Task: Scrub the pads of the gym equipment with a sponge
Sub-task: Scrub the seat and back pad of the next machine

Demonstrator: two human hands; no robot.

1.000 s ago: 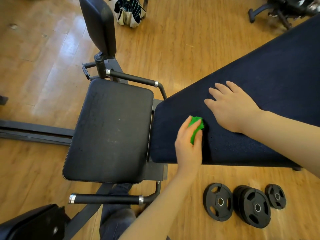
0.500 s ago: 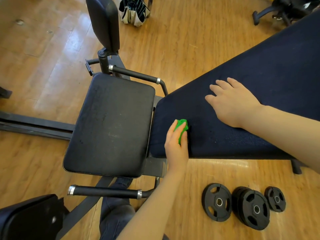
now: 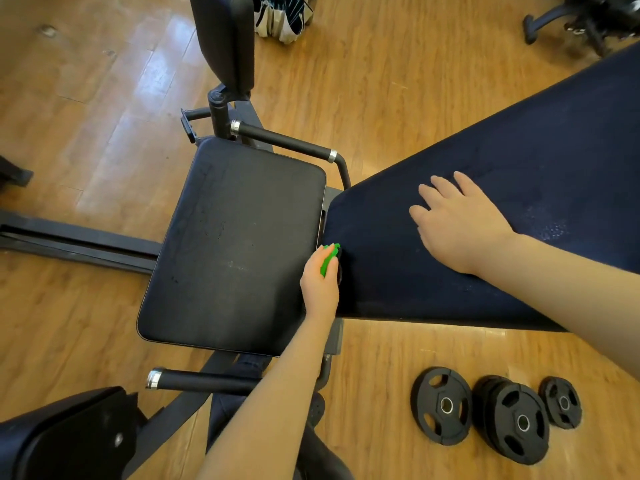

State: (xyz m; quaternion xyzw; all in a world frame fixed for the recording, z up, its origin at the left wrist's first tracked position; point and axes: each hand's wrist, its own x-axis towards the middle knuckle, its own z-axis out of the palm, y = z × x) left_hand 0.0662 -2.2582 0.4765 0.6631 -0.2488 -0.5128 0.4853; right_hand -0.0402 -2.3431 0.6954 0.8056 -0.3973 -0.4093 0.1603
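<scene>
Two bare hands work over a long dark navy padded bench back that stretches from the centre toward two o'clock. The left hand has its fingers curled and clamped on a small bright green sponge, which sits pressed against the narrow near-left end of that pad, right at the seam where it meets the square black vinyl seat pad lying at nine o'clock of the sponge. The right hand rests flat on the navy pad at two o'clock of the sponge, fingers straight and slightly apart. Three round black weight plates lie on the wooden plank floor at five o'clock. An upright black headrest pad stands at twelve o'clock.
</scene>
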